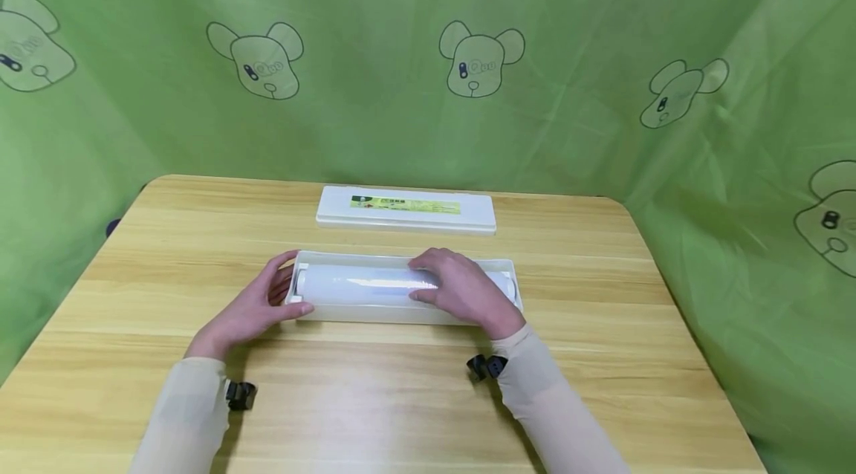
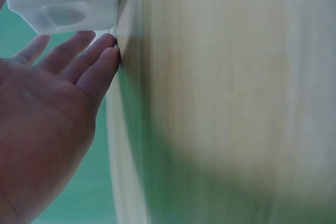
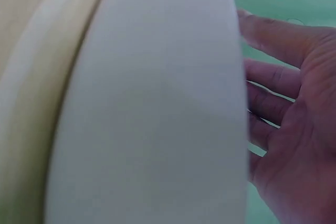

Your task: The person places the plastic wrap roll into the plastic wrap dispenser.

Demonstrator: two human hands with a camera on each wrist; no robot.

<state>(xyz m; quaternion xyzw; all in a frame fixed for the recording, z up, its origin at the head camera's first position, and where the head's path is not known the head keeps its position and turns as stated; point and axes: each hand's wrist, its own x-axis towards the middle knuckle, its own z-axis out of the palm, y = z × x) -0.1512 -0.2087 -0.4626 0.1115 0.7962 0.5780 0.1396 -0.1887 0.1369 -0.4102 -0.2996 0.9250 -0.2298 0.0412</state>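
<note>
A long white dispenser box (image 1: 374, 313) sits lidless on the table, with a roll of cling film (image 1: 361, 284) lying lengthwise in it. My left hand (image 1: 250, 307) holds the box's left end, thumb on the front corner and fingers round the end wall. In the left wrist view those fingers (image 2: 94, 72) reach along the box's end, close to the tabletop. Over the right half, my right hand (image 1: 461, 288) grips the roll from above, thumb toward the front and fingers toward the back. The right wrist view has the box's front wall (image 3: 152, 103) hiding its fingertips.
Behind the box lies a white lid (image 1: 408, 219) with a green and yellow label, near the far edge of the wooden table (image 1: 374, 400). A green curtain (image 1: 374, 125) printed with bear heads hangs behind the table and along its sides.
</note>
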